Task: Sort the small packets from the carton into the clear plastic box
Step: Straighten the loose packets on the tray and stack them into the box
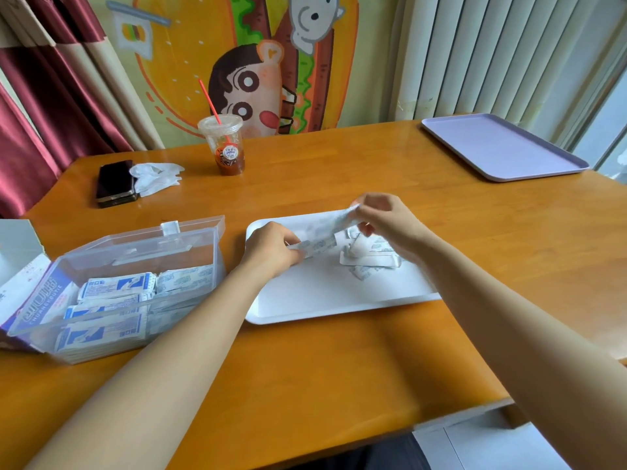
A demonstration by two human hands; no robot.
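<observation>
Centre frame, the left hand and right hand each pinch one end of a packet strip over the white tray; the clear plastic box, lower left, holds stacked packets.

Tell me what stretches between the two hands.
In the head view, a strip of small packets runs between them: the left hand pinches its lower end, the right hand its upper end, above the white tray.
</observation>
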